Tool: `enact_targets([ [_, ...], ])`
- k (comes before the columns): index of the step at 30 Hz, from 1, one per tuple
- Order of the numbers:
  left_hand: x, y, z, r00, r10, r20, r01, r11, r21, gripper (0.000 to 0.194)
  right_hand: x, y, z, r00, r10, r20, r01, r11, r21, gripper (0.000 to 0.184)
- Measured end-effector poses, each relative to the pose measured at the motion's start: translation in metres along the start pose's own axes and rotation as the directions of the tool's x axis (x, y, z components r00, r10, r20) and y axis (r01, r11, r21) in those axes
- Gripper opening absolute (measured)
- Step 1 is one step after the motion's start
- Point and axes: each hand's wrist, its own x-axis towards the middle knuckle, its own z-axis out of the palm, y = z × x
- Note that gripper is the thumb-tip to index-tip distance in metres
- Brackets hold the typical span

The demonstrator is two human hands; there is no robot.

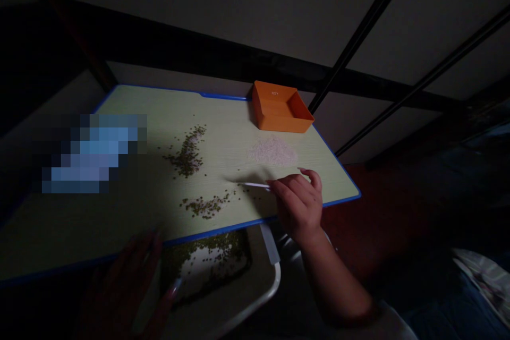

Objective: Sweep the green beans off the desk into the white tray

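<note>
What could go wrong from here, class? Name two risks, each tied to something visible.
The nearer cluster of green pieces lies close to the blue table edge, so a careless sweep of the white stick in the right hand might spill some. The pale grains lie loose with no barrier beside them, so stray green pieces could mix in.

My right hand [300, 204] pinches a thin white stick [257, 185]. Leftward lie two loose patches of small greenish beans [187, 158], pale bits among them; beyond, a pale grain heap [274, 151] spreads flat. More beans litter a container [250, 257] near my left hand [131, 276].
</note>
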Motion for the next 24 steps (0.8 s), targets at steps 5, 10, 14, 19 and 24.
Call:
enact_targets([
  [5, 0.000, 0.000, 0.000, 1.000, -0.008, 0.016, 0.008, 1.000, -0.011, 0.073, -0.004, 0.002, -0.007, 1.000, 0.001, 0.008, -0.001, 1.000, 0.015, 0.016],
  [10, -0.001, -0.001, 0.001, 1.000, 0.015, -0.013, -0.015, 1.000, -0.012, 0.072, -0.007, 0.002, -0.014, 1.000, -0.013, 0.017, 0.013, 0.999, 0.035, 0.019],
  [14, -0.001, 0.000, 0.000, 1.000, -0.013, 0.014, 0.013, 1.000, -0.017, 0.072, -0.009, 0.001, -0.019, 1.000, 0.001, 0.026, -0.002, 0.999, 0.040, 0.022],
  [19, 0.000, -0.002, -0.001, 1.000, -0.005, 0.015, 0.005, 1.000, -0.022, 0.071, -0.010, 0.001, -0.024, 0.999, -0.014, 0.040, 0.012, 0.999, 0.053, 0.021],
  [24, -0.001, -0.004, 0.001, 0.999, -0.004, 0.040, 0.004, 1.000, 0.001, 0.073, -0.011, -0.003, -0.026, 0.998, -0.027, 0.056, 0.024, 0.998, 0.059, 0.020],
])
